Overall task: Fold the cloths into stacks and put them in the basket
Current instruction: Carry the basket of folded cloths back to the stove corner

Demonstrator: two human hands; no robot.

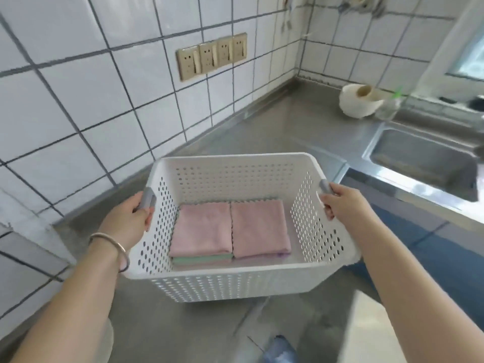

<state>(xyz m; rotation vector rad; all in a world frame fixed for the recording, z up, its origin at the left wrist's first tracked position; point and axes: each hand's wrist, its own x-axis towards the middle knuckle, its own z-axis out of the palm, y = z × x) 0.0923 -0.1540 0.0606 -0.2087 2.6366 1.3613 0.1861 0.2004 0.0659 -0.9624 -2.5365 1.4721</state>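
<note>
In the basket [235, 268] both stacks [230, 231] lie folded; my left hand [125, 218] and right hand [343, 203] clasp its handles; next I'd set it down

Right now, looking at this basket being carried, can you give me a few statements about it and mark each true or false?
1. Both hands grip the basket by its grey handles: left hand, right hand. True.
2. The basket is empty. False: two folded cloth stacks lie inside, left stack and right stack.
3. Both stacks have a pink cloth on top. True.
4. A bracelet sits on the right wrist. False: it is on the left wrist.
5. The sink holds cloths. False: none show there.
</note>
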